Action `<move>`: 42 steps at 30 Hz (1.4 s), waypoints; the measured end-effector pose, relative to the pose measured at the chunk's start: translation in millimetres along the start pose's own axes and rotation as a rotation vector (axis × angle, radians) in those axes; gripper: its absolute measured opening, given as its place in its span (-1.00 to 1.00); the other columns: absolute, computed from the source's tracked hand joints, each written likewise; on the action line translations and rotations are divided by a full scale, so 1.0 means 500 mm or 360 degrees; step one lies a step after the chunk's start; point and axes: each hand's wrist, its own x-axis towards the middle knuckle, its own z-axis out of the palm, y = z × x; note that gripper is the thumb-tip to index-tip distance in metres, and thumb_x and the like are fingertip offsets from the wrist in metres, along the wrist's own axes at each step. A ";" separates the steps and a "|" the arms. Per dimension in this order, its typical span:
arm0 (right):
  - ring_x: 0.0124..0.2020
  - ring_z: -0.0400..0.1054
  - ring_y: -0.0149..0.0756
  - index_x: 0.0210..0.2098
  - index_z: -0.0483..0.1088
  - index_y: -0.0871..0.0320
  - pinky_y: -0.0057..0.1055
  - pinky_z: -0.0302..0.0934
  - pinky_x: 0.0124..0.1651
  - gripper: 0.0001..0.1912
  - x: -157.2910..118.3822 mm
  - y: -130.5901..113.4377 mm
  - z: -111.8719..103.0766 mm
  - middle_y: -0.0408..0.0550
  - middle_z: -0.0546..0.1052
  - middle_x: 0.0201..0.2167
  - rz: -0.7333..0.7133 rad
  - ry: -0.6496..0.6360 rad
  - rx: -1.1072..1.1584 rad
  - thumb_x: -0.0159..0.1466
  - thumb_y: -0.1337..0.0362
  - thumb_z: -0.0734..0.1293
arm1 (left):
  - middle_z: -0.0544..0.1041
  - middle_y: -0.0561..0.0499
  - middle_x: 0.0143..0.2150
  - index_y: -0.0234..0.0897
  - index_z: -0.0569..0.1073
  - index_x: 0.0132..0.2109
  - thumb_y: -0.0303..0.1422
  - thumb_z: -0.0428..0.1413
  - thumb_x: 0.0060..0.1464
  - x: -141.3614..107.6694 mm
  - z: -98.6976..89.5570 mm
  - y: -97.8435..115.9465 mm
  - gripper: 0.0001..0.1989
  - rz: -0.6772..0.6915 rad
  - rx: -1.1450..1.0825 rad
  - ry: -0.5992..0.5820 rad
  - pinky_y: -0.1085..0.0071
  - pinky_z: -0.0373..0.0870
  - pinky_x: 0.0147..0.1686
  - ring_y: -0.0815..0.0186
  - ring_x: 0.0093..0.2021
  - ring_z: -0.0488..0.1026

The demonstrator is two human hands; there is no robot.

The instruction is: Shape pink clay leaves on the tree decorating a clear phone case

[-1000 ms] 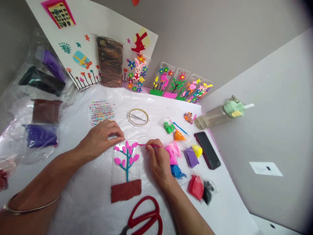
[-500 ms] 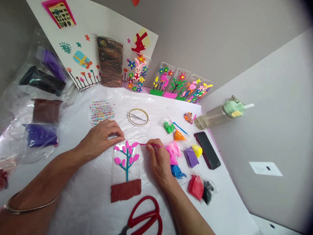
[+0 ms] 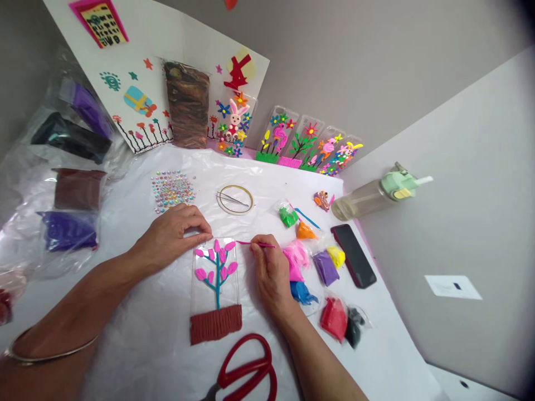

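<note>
A clear phone case (image 3: 228, 294) lies flat in front of me, bearing a clay plant with a blue-green stem (image 3: 218, 281), pink petals (image 3: 201, 274) and a ribbed brown clay base (image 3: 216, 324). The thumb and index finger of my left hand (image 3: 173, 231) close together at the case's top edge. In my right hand (image 3: 271, 273) is a thin pink modelling tool (image 3: 246, 243), pinched between thumb and fingers. Its tip points left, just beside the upper right petal and apart from it. Red-handled scissors (image 3: 246, 370) lie below the case, partly out of view.
Bags of coloured clay (image 3: 327, 267) sit right of my right hand, near a phone (image 3: 354, 256) and a bottle (image 3: 368, 200). Gems (image 3: 173, 189) and a hoop with tweezers (image 3: 234, 199) lie beyond the case. Decorated cases (image 3: 271, 136) lean on the wall; clay packs (image 3: 79, 189) are left.
The tool's tip has shifted slightly up and away from the upper right petal. My left hand stays at the case's top edge.
</note>
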 end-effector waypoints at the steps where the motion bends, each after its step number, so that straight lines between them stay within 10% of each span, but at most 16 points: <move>1: -0.30 0.38 -0.31 -0.22 0.36 0.10 -0.41 0.24 -0.21 -0.85 0.000 0.001 0.000 -0.12 0.47 -0.34 0.0000 0.0009 0.0002 0.46 0.33 0.19 | 0.54 0.03 -0.25 -0.17 0.60 -0.30 -0.19 0.14 0.24 0.000 0.000 0.000 -0.77 -0.0004 0.0001 0.0000 0.26 0.26 -0.07 0.18 -0.13 0.40; 26: -0.27 0.33 -0.22 -0.09 0.34 0.14 -0.32 0.27 -0.21 -0.87 -0.019 -0.059 0.035 -0.02 0.51 -0.29 -0.0589 -0.0044 -0.0229 0.49 0.42 0.18 | 0.54 0.03 -0.28 -0.15 0.59 -0.32 -0.15 0.14 0.23 -0.001 0.005 -0.006 -0.75 0.0022 -0.0038 0.0024 0.24 0.26 -0.07 0.16 -0.14 0.39; 42: -0.26 0.32 -0.20 -0.11 0.35 0.15 -0.29 0.27 -0.15 -0.83 -0.020 -0.048 0.050 -0.03 0.50 -0.30 -0.0586 -0.0110 -0.0326 0.47 0.46 0.16 | 0.55 0.02 -0.28 -0.15 0.58 -0.31 -0.15 0.13 0.25 0.000 0.004 -0.005 -0.74 0.0021 -0.0019 0.0017 0.23 0.27 -0.07 0.16 -0.14 0.40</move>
